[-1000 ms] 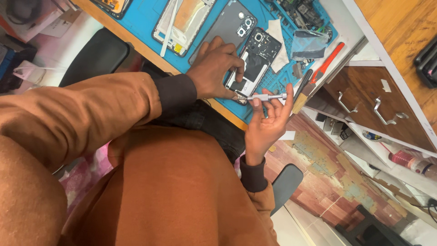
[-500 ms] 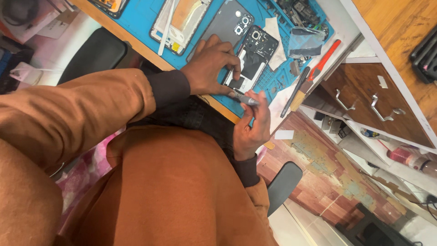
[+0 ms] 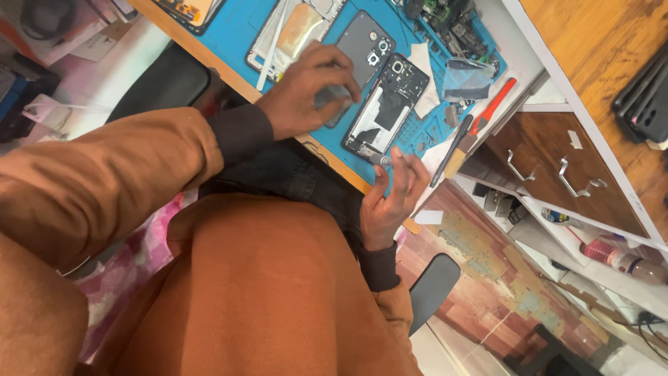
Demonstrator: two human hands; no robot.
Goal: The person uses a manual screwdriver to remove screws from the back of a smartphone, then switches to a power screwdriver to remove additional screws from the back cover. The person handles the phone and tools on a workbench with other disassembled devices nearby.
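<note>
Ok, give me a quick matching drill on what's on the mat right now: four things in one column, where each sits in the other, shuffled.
Things:
1. grey back cover
2. opened phone
3. red-handled tool
4. small metal tool

Places:
A. at the right hand's fingertips, by the mat's near edge
B. under the left hand's fingers
C. on the white desk edge, right of the mat
D. between the cover and the folded cloth

Pairs: 1-B, 2-D, 3-C, 4-A
</note>
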